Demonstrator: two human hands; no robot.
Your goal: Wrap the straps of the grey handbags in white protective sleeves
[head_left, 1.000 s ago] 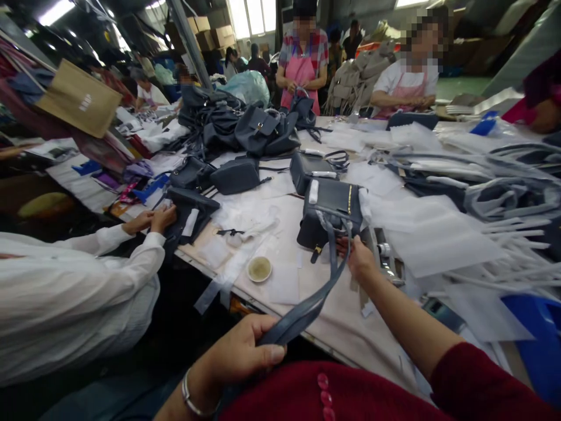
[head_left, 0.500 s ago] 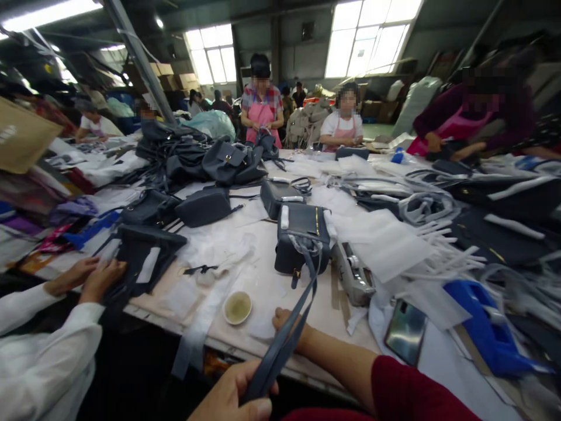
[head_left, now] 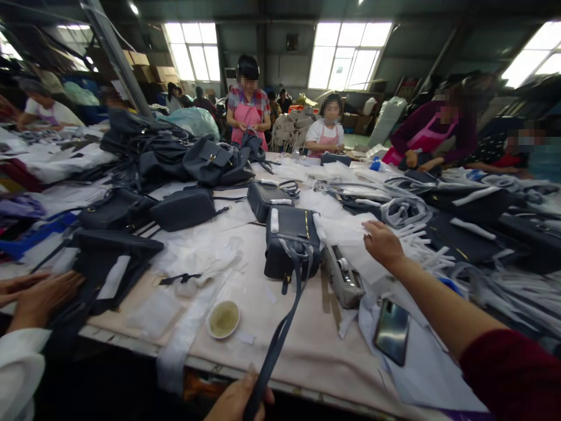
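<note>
My left hand (head_left: 239,400) is closed around a long dark blue strap (head_left: 283,324) at the bottom of the view. The strap runs up, taut, to a small dark backpack (head_left: 287,225) standing on the table, with a gold zip and white wrapping around parts of it. Farther right, my right hand (head_left: 383,244) is at the white foam sheets (head_left: 350,233), its fingers drawn together on the top sheet. Its fingertips are partly lost against the white. A grey tape dispenser (head_left: 344,280) sits between that hand and the backpack.
A phone (head_left: 393,331) lies on paper at the right, and a bowl of pale liquid (head_left: 223,320) stands near the front edge. Dark bags (head_left: 184,209) are piled at the left. A co-worker's hands (head_left: 48,295) handle another bag there. Several people work across the table.
My right hand has left the table's front edge by the strap and gone forward and right to the foam sheets. My left hand keeps hold of the strap. The view has turned right.
</note>
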